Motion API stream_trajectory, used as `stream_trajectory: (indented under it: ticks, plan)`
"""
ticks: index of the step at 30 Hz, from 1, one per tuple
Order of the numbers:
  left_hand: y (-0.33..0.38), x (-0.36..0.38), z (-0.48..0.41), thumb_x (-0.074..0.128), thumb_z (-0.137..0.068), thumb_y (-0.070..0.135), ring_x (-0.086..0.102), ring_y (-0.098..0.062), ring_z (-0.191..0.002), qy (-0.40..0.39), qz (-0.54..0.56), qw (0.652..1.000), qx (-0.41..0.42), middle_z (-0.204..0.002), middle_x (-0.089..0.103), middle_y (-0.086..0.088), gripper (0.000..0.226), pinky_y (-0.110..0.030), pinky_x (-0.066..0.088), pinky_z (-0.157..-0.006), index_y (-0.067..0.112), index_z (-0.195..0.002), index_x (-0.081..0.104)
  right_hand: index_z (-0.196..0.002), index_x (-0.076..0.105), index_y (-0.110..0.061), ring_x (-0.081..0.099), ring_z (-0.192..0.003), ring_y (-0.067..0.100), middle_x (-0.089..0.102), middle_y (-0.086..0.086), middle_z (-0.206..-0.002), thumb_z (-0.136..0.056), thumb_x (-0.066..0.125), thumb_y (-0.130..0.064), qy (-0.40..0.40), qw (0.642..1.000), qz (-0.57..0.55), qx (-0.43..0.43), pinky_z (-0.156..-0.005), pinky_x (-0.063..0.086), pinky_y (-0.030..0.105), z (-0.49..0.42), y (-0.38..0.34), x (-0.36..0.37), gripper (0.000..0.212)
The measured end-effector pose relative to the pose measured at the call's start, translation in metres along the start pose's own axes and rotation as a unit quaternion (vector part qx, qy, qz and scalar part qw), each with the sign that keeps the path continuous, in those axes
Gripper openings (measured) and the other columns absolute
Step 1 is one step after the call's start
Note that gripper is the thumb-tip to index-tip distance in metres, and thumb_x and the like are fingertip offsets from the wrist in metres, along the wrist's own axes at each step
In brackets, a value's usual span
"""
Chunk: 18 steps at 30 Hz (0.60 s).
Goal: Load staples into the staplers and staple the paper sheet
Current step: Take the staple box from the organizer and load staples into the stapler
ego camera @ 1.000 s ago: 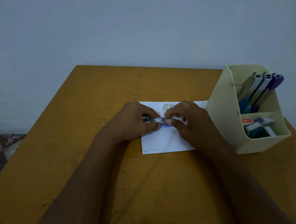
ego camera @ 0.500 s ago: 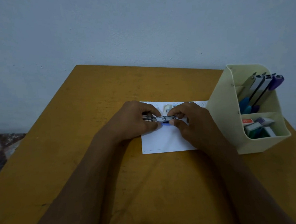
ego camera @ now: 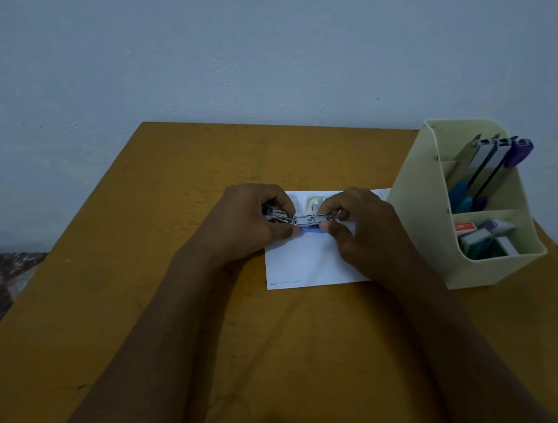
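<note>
- Just right of the frame's centre, an opened-out metal stapler [ego camera: 308, 220] with a bit of blue underneath is held between both hands, lying crosswise above the upper part of the paper sheet [ego camera: 308, 265].
- The left hand [ego camera: 255, 223] has its fingers curled round the stapler's left end, and its grip holds the metal arm there.
- The right hand [ego camera: 361, 228] pinches the stapler's right end between thumb and fingers, so its grip is closed on the tool too.
- The white sheet lies flat on the yellow-brown desk [ego camera: 143, 270]; its lower edge is plain to see, and the right hand covers its right part.
- A small pale box [ego camera: 315, 204] sits on the sheet just behind the stapler; I can't make out what is in it.
- At the right of the frame stands a cream organiser [ego camera: 434, 233], close beside the sheet's right edge.
- Its back compartment holds several more staplers [ego camera: 489, 163] standing on end, and the front one has small staple boxes [ego camera: 484, 233].
- A pale blue wall [ego camera: 226, 49] fills the upper half.
</note>
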State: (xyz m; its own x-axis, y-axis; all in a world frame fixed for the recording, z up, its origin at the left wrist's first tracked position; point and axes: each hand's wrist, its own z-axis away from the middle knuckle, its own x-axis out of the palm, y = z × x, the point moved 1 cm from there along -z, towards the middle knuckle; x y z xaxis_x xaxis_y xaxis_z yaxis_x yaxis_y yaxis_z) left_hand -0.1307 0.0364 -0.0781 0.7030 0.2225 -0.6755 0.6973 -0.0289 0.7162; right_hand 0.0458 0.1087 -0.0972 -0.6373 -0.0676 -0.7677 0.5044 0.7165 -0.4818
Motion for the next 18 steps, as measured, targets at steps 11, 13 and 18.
stream_trajectory:
  ticks: [11,13,18]
  plan:
    - [-0.0024,0.0011,-0.0023,0.082,-0.068,0.026,0.063,-0.007,-0.082,0.023,-0.004,1.0,0.013,-0.092,0.069,0.006,0.022,-0.02,0.051,-0.065,0.019,-0.086,0.07,-0.09,0.066,-0.009,0.049,-0.078,0.011,0.066,0.005,-0.093,-0.073,0.059,-0.021,0.006,1.0,-0.017,0.005,-0.073,0.029,0.007,0.0012,-0.0021,-0.0011,0.022]
    - [-0.0035,0.0021,-0.003,0.083,-0.067,0.028,0.062,-0.005,-0.072,0.024,0.01,1.0,0.016,-0.086,0.07,0.005,0.024,-0.022,0.05,-0.059,0.014,-0.082,0.07,-0.09,0.066,-0.01,0.048,-0.078,0.01,0.066,0.004,-0.093,-0.074,0.061,-0.02,0.004,1.0,-0.022,0.008,-0.072,0.03,0.005,0.0014,-0.0025,-0.0014,0.02]
    - [0.0004,0.0033,-0.0009,0.086,-0.064,0.025,0.053,0.005,-0.059,0.025,0.032,0.998,0.037,-0.075,0.064,0.013,0.025,-0.007,0.037,-0.05,0.029,-0.069,0.062,-0.09,0.066,-0.01,0.047,-0.08,0.009,0.065,0.003,-0.092,-0.075,0.058,-0.022,0.011,0.999,-0.031,0.002,-0.073,0.032,0.006,0.0012,-0.0033,0.0002,0.021]
